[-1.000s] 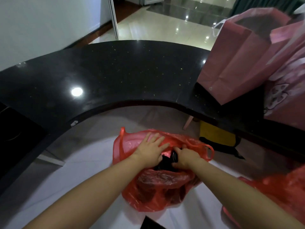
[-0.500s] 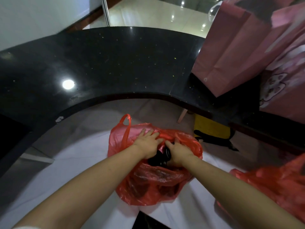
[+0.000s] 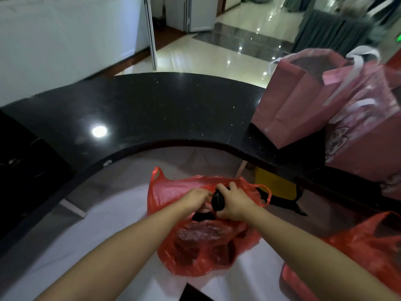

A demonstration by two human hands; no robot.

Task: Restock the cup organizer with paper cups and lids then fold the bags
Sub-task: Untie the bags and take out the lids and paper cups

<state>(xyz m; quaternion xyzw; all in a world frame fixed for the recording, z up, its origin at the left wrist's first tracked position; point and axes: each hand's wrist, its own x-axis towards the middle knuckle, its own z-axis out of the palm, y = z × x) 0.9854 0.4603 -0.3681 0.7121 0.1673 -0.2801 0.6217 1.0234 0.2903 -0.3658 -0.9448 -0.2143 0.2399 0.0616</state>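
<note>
Above the red plastic bag [image 3: 201,246], our right hand [image 3: 233,203] grips a black lid stack [image 3: 217,200]; left hand [image 3: 196,197] fingers pinch the bag's rim. A loose grip could scatter lids.

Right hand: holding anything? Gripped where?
Right hand grips a stack of black lids round its rim, above the red plastic bag.

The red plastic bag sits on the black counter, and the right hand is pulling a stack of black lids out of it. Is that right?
Not quite. In the head view the red plastic bag sits on the white surface below and in front of the black counter, not on it. The rest holds: the right hand grips a stack of black lids at the bag's mouth.
</note>
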